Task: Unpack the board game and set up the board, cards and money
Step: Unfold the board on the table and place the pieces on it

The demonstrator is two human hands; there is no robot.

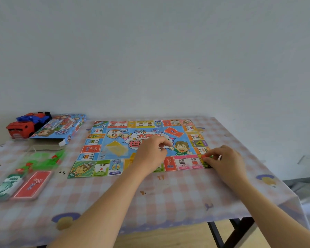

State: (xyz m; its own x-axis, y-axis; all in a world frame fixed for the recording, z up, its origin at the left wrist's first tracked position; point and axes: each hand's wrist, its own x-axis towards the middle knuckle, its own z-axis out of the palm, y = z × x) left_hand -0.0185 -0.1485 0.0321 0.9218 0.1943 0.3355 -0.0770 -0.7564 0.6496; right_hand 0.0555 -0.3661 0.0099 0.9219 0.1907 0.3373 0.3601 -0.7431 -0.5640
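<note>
Over the paper board (104, 138), right hand (223, 158) pinches a red token (203, 156); left hand (150, 153) unclear.

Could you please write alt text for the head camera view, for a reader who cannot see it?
A person's right hand pinches a small red piece at the near right corner of a game board spread on a table, while the left hand curls above the board's middle. To the left lie the game box, red cards and green money.
</note>
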